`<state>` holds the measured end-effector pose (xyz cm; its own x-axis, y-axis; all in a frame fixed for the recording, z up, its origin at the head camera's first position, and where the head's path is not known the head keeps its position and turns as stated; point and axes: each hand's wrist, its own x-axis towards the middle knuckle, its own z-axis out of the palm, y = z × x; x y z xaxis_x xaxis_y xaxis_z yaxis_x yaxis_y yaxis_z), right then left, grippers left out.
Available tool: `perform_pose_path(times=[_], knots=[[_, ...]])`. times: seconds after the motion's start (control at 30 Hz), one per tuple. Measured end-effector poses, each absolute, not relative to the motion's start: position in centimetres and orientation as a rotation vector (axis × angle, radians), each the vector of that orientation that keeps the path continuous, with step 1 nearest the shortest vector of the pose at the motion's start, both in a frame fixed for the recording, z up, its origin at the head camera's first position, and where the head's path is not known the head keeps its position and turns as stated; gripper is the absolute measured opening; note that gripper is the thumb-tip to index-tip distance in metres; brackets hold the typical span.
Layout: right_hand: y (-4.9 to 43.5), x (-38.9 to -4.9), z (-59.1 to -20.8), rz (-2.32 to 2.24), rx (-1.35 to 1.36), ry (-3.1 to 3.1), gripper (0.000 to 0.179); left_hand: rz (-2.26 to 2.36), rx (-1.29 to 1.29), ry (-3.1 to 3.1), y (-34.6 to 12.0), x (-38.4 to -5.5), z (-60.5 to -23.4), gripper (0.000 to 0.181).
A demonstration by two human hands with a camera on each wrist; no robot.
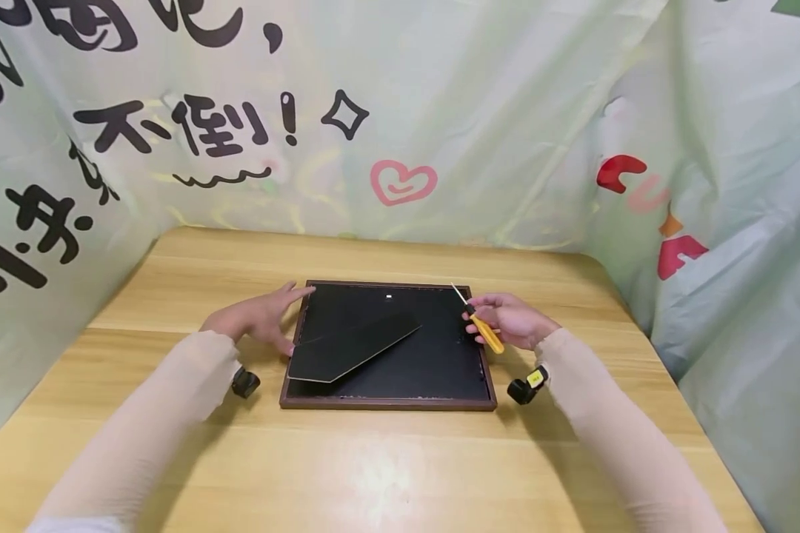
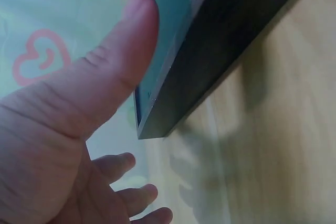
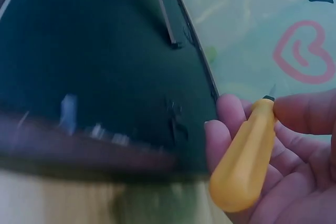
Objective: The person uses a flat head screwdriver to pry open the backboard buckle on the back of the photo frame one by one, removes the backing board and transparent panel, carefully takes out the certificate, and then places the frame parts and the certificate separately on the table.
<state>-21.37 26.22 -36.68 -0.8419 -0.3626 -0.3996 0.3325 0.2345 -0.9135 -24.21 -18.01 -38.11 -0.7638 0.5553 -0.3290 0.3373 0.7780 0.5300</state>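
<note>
frame (image 1: 387, 404) is dark brown, its black panel (image 1: 440, 355) perhaps scuffed.

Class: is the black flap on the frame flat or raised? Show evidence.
Raised: the flap stands off the backing at an angle, overlapping the frame's rim.

Frame (image 3: 79, 150) – cut off, R-wrist cam

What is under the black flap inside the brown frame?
The black backing shows past the near right edge of the black flap, within the brown frame; the area directly beneath is covered.
</note>
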Motion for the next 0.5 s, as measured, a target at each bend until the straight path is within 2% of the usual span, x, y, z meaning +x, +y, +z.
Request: perform_pose_path(times=[0.5], knots=[[20.6,-26.2,-37.3,-1.569,-0.061,2.048,0.038,0.212,0.481,2.532,-15.4,-25.6,-36.9,0.13]])
